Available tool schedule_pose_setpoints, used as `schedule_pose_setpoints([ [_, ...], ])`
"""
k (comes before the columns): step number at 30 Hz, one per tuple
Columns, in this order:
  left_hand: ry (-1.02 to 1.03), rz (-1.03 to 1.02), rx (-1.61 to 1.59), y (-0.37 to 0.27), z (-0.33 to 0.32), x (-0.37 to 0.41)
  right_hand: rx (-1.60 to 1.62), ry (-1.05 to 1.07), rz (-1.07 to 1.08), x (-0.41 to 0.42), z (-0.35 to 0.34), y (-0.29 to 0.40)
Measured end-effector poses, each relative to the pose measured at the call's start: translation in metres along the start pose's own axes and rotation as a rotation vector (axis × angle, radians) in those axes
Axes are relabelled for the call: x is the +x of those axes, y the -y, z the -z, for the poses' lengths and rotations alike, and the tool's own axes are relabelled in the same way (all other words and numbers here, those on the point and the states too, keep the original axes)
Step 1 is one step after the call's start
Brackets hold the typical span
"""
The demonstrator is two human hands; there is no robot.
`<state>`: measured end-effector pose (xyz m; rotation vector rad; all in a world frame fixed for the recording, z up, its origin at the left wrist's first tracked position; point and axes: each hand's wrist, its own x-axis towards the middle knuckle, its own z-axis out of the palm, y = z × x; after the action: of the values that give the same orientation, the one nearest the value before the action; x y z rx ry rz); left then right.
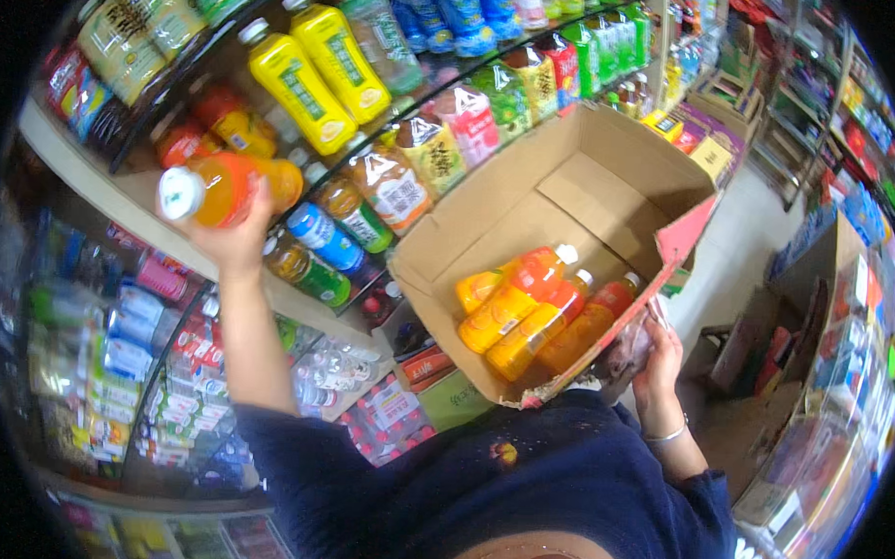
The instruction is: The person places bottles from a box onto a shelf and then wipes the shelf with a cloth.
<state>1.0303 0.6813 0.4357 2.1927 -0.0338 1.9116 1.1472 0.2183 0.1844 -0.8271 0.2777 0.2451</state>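
My left hand [230, 246] grips an orange drink bottle [225, 187] with a white cap, in front of the drinks shelf. The bottle is tilted, its cap towards the lower left. Before me is an open cardboard box [509, 215], tilted, with several orange drink bottles [502, 307] lying in its near end. At the box's right side my right hand [661, 357] holds a crumpled greyish cloth or plastic piece [622, 352]. Whether these fingers also grip the box edge is hard to tell.
Glass-edged shelves [454, 84] carry rows of drinks, including yellow bottles [302, 90] and orange-capped bottles [235, 120]. Shrink-wrapped packs [387, 418] stand low by the shelf. Beyond the box are stacked cartons [707, 152], and an aisle floor [749, 209] runs at right beside more goods.
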Motion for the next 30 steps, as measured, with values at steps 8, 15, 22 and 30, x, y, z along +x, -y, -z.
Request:
schedule_pose_setpoints([
  [8,0.616,0.287,-0.731,-0.138,-0.046,-0.012,0.038,0.018,0.056,0.010,0.015,-0.007],
  [15,1.551,0.545,-0.322,-0.128,-0.162,-0.096,0.046,0.029,-0.024,-0.005,-0.001,0.003],
  [22,1.734,0.221,-0.078,-0.157,-0.188,-0.150,0.059,0.051,0.067,0.008,0.005,-0.009],
  [30,1.116,0.473,-0.508,-0.117,-0.114,-0.107,0.083,0.107,0.128,0.005,-0.012,-0.011],
])
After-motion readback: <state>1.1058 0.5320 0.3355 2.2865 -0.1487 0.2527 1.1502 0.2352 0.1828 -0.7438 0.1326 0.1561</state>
